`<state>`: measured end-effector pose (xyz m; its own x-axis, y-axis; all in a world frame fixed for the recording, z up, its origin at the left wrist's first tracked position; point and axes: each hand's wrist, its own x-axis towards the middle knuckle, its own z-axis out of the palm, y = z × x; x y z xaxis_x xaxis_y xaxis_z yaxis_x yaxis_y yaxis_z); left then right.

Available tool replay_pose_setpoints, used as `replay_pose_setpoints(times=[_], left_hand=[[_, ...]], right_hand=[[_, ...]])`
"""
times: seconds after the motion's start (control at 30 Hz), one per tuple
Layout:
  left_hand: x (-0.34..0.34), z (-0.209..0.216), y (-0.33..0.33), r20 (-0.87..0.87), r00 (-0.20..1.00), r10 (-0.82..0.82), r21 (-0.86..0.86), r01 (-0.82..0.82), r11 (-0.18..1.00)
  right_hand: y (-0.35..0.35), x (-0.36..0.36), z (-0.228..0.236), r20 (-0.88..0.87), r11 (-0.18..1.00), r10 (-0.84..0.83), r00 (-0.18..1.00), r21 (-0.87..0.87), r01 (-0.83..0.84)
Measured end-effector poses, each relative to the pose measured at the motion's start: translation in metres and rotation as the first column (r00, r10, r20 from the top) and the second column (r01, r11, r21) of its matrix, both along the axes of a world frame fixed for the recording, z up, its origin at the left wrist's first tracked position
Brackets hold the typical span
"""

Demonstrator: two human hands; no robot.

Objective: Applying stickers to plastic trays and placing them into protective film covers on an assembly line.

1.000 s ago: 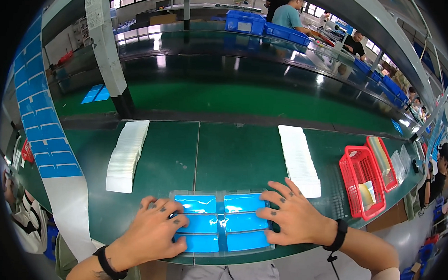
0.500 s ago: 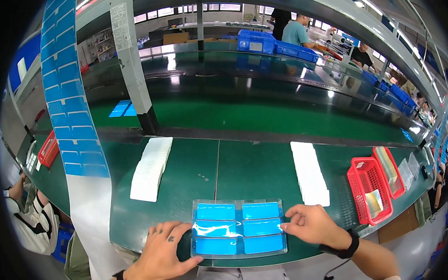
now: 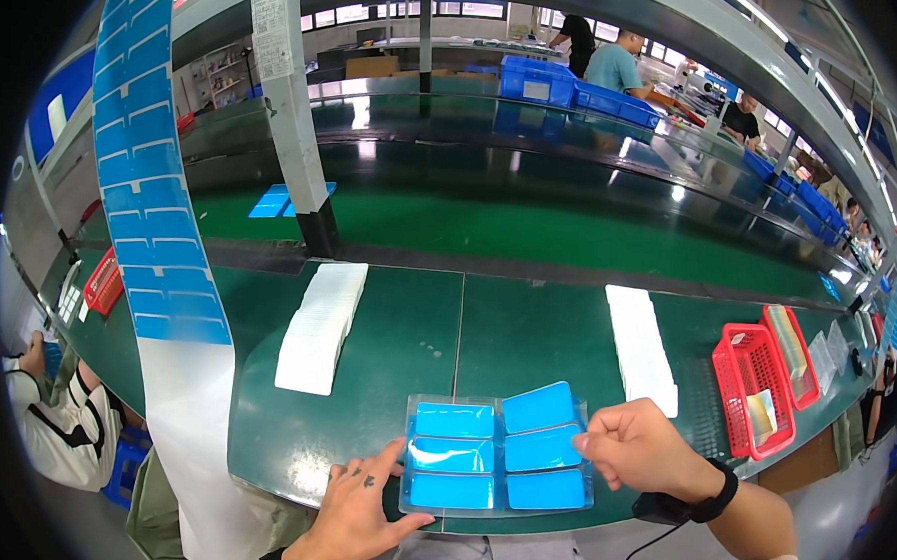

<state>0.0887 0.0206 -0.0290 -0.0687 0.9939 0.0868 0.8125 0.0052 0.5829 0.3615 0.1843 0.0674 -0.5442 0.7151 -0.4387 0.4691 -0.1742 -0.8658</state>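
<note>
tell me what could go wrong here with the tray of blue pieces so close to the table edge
The clear tray lies right at the near edge of the green table, so a push from either hand could tip it off. The right hand grips only its right rim while the left hand touches the left corner; an uneven lift might flex it and spill the blue pieces.
</note>
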Motion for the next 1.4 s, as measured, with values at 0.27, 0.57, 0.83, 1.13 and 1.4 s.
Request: replay_pose_setpoints(times=[0.27,0.57,0.83,1.13,1.4], left_hand=[[-0.002,0.004,0.004,-0.022,1.0,-0.014,-0.005,0.014,1.0],[-0.012,0.032,0.024,0.064,0.992,-0.112,-0.09,0.118,0.989],[-0.003,0.03,0.097,-0.273,0.916,-0.295,-0.014,0.303,0.953],[0.002,0.027,0.118,-0.133,0.976,-0.174,-0.016,0.173,0.985],[-0.023,0.033,0.125,0.325,0.929,-0.175,-0.054,0.203,0.978]], right_hand=[[0.007,-0.028,0.021,-0.083,0.997,0.047,0.995,0.063,-0.041],[0.011,-0.005,0.003,0.043,0.998,0.052,0.998,0.027,-0.053],[0.02,0.02,-0.031,0.167,0.998,0.058,0.984,-0.029,-0.054],[0.018,0.029,-0.063,0.155,0.999,0.032,0.987,-0.015,-0.03],[-0.004,0.016,-0.008,-0.163,0.999,0.002,0.987,0.038,0.004]])
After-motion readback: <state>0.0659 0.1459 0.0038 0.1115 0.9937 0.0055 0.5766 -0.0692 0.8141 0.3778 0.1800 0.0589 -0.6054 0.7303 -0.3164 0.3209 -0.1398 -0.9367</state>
